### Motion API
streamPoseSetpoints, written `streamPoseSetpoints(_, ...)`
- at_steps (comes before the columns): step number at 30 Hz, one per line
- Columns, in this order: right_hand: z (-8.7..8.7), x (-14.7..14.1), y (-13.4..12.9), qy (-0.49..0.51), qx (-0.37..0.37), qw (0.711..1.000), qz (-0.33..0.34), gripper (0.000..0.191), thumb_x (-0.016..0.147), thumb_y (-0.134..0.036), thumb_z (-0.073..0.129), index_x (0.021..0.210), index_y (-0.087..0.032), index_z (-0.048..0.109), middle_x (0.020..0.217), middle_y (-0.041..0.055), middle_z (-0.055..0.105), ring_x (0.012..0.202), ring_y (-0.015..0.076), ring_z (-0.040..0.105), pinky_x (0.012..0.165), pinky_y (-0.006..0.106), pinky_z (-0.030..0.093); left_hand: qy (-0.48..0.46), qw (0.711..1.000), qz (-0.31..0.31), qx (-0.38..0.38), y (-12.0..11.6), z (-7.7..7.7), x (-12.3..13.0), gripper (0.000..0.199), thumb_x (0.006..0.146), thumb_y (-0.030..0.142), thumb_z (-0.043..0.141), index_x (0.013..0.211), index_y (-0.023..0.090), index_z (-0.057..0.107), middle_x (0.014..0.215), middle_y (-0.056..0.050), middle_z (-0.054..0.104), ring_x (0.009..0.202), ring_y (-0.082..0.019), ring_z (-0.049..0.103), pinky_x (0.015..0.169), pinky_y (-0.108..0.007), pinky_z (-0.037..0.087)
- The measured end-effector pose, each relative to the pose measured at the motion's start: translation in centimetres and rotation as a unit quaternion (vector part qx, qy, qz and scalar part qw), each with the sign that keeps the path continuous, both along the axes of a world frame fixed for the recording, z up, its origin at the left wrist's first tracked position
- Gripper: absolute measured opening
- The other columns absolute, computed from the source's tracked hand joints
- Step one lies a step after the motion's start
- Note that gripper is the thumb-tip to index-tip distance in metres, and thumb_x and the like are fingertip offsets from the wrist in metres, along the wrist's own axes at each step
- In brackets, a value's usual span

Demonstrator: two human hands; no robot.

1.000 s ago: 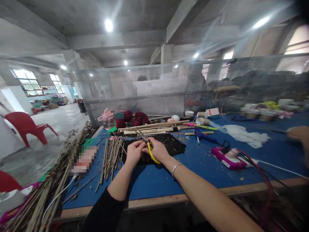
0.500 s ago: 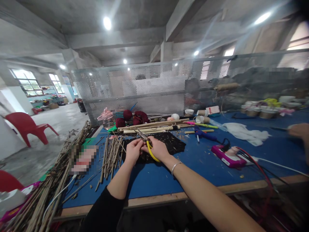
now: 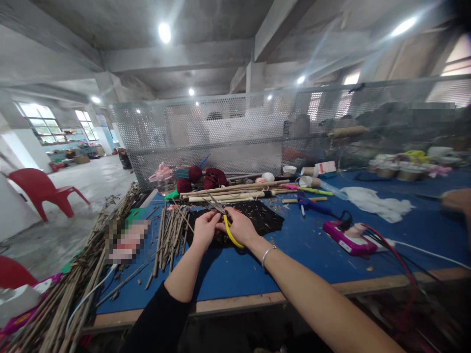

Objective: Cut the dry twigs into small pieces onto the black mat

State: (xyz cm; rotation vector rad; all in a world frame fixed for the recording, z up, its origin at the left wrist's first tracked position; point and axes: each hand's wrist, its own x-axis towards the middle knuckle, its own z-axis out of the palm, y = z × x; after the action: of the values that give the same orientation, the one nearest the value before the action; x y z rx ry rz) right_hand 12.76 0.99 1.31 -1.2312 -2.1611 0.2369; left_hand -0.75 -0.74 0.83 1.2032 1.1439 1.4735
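Observation:
My right hand is closed on yellow-handled scissors, whose metal blades point up and to the left. Close beside it, my left hand has its fingers pinched together on a thin dry twig that slants up to the left. Both hands are over a black cloth strewn with small clippings. Left of the cloth lies a loose pile of cut twigs. The fingertips of the two hands nearly meet, and what lies between them is too small to make out.
A large bundle of dry stalks lies along the left edge of the blue table. Behind the cloth are long sticks and dark red balls. A blue glue gun and purple power strip lie right. Another person's hand shows far right.
The twig by my left hand slants a little differently. Both hands and the scissors have hardly moved.

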Motion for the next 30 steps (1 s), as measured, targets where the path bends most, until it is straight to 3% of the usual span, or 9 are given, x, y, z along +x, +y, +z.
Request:
streamPoseSetpoints(5,-0.04,-0.06,0.10,-0.017,0.017,1.000,-0.009,0.053,0.072,-0.051,0.057,0.114,-0.021,0.043,0.101,0.0073,0.058,0.092,0.0211,0.055,0.073,0.028,0.038,0.031,0.999,0.010,-0.010,-0.31,0.31,0.06,0.031,0.066,0.038,0.062,0.078,0.009,0.068,0.053,0.001,0.057,0.037,-0.004,0.037,0.035,-0.017,0.030)
streamPoseSetpoints(10,-0.07,0.10,0.27,-0.004,0.026,1.000,0.004,0.055,0.071,-0.048,0.060,0.115,-0.020,0.044,0.100,0.0077,0.058,0.092,0.0202,0.054,0.074,0.027,0.037,0.042,0.999,0.005,-0.007,-0.38,0.34,0.09,0.035,0.066,0.038,0.063,0.085,0.009,0.069,0.054,0.001,0.059,0.038,-0.004,0.038,0.035,-0.017,0.030)
streamPoseSetpoints(17,0.35,0.23,0.04,-0.024,-0.003,1.000,-0.011,0.044,0.072,-0.051,0.058,0.104,-0.023,0.048,0.082,0.0032,0.063,0.074,0.0197,0.060,0.057,0.023,0.033,0.060,0.998,0.021,-0.004,-0.34,0.25,-0.02,0.036,0.068,0.038,0.060,0.091,0.012,0.069,0.068,-0.003,0.066,0.041,-0.005,0.042,0.036,-0.017,0.033)
streamPoseSetpoints(23,0.23,0.19,0.31,-0.033,-0.021,0.999,-0.016,0.040,0.075,-0.056,0.051,0.099,-0.023,0.050,0.075,0.0040,0.064,0.071,0.0201,0.062,0.055,0.022,0.032,0.068,0.997,0.030,0.006,-0.22,0.15,-0.17,0.034,0.070,0.036,0.059,0.093,0.013,0.068,0.072,-0.004,0.067,0.041,-0.005,0.043,0.036,-0.016,0.034)
streamPoseSetpoints(27,-0.12,0.13,0.50,-0.051,-0.013,0.998,-0.042,0.041,0.076,-0.057,0.049,0.100,-0.023,0.050,0.077,0.0040,0.065,0.072,0.0205,0.062,0.056,0.023,0.033,0.040,0.998,0.037,-0.010,-0.15,0.24,-0.09,0.032,0.072,0.034,0.057,0.094,0.014,0.066,0.074,-0.004,0.067,0.045,-0.006,0.047,0.037,-0.016,0.035)
streamPoseSetpoints(30,-0.06,0.13,0.42,-0.053,0.002,0.998,-0.036,0.047,0.073,-0.057,0.053,0.105,-0.023,0.047,0.091,0.0048,0.064,0.083,0.0207,0.060,0.062,0.025,0.036,0.016,0.999,0.023,-0.015,-0.01,0.17,-0.01,0.029,0.072,0.034,0.056,0.090,0.014,0.065,0.074,-0.004,0.067,0.047,-0.008,0.051,0.037,-0.016,0.036)
